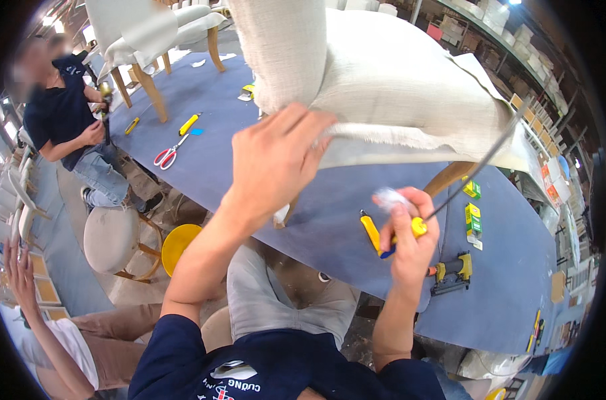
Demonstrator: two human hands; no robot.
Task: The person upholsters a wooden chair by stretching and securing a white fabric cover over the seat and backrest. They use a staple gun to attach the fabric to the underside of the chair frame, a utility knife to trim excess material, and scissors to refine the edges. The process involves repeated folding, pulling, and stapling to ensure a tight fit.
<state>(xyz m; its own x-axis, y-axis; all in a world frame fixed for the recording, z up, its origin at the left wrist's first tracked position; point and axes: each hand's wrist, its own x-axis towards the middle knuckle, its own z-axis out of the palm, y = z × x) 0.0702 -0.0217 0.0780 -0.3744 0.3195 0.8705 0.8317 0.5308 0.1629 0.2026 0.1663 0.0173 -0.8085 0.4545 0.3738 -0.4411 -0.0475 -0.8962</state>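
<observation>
An upholstered chair (pixel 383 73) in off-white woven fabric lies on the blue-grey table in front of me. My left hand (pixel 276 157) is at its lower edge, fingers bent and closed on the loose, frayed fabric edge (pixel 389 135); the fingertips are partly hidden. In my right hand (pixel 413 243) is a screwdriver (pixel 419 227) with a yellow handle, its long dark shaft slanting up to the right, past the chair's side. A blurred whitish bit (pixel 391 199) shows by the same hand's fingers; I cannot make out what it is.
On the table (pixel 216 160) lie red-handled scissors (pixel 166 158), yellow cutters (pixel 189 124), a yellow-handled tool (pixel 370 233), a staple gun (pixel 453 270) and green-yellow boxes (pixel 473 220). Another chair (pixel 143 40) stands far left. Co-workers (pixel 66 127) are at left; a yellow stool (pixel 181 248) is below.
</observation>
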